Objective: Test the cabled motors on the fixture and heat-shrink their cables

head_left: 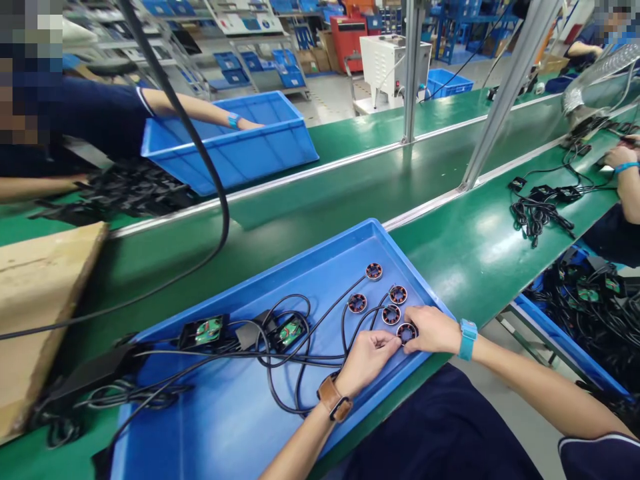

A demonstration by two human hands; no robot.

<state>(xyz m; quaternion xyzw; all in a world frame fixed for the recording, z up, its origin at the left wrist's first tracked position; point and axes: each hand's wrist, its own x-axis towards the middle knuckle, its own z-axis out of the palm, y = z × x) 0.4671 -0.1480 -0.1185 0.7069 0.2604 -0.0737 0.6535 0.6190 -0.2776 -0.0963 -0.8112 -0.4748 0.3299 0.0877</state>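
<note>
A shallow blue tray [320, 270] lies in front of me on the green bench. Several small round copper-wound coil parts on black cables sit in its right corner; the farthest one [373, 271] lies apart from the rest. My left hand [367, 357], with a brown-strapped watch, and my right hand [430, 330], with a light blue wristband, meet over the nearest coil part [406, 331], both pinching at it. Two small black fan frames with green boards [209, 330] lie in the tray's middle among looped black cables [280, 360].
A person at the left reaches into a large blue bin [235, 150] across the green conveyor belt [310, 200]. A cardboard piece [40, 300] lies at the left. Another person's hand [620, 157] works at the right near a cable bundle [537, 213]. A blue crate of cabled fans [585, 313] stands lower right.
</note>
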